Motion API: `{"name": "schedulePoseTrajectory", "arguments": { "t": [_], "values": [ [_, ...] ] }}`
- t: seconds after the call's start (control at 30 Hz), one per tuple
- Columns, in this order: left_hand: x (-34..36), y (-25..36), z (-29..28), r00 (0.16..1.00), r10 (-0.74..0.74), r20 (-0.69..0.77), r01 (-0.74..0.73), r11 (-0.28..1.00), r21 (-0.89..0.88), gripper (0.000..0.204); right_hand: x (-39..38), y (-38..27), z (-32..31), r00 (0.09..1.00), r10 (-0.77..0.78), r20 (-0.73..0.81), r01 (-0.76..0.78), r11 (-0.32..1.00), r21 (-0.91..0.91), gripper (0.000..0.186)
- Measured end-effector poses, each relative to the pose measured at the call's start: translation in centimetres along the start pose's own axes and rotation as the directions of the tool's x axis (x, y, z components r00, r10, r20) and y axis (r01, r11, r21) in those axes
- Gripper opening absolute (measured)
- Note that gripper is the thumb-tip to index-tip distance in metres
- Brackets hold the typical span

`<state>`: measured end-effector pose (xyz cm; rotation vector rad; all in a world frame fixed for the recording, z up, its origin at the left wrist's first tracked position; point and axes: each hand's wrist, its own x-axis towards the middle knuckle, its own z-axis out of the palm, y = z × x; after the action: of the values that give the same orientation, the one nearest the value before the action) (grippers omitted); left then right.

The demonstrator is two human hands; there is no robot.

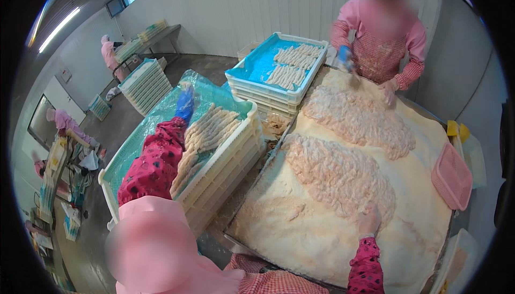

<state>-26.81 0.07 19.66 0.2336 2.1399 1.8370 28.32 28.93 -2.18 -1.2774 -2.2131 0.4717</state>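
Note:
My left hand (185,105), in a blue glove, reaches over a white crate (232,154) lined with green plastic film. Beside it, pale coated strips (212,128) lie in close rows on the film. Its fingertips are too indistinct to show whether they hold anything. My right hand (369,221), in a pale glove, touches the near edge of a heap of pinkish raw-meat-like pieces (340,173). Its fingers partly blend into the heap. White powder (279,219) thickly covers the table around it. A second similar heap (359,117) lies farther back.
Across the table a co-worker (383,53) reaches toward the far heap. A crate with blue film (252,61) holds more strips on stacked crates. A pink basket (452,176) and a yellow-handled object (457,130) sit along the right edge. Other people and crate stacks (145,87) are at far left.

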Motion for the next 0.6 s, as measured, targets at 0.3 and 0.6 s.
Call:
{"name": "schedulePoseTrajectory", "arguments": {
  "t": [0.3,0.6],
  "values": [
    [2.8,-2.3,0.4,0.916,0.037,0.399,-0.221,0.877,0.427,0.035,-3.9,-1.0,-3.9,0.910,-0.311,0.274,0.178,0.890,0.419,0.026],
    [-15.9,-9.5,14.5,0.483,0.266,0.834,-0.730,0.649,0.215,0.037,-8.6,-6.1,-4.3,0.859,-0.339,0.383,0.351,0.936,0.042,0.042]
  ]
}}
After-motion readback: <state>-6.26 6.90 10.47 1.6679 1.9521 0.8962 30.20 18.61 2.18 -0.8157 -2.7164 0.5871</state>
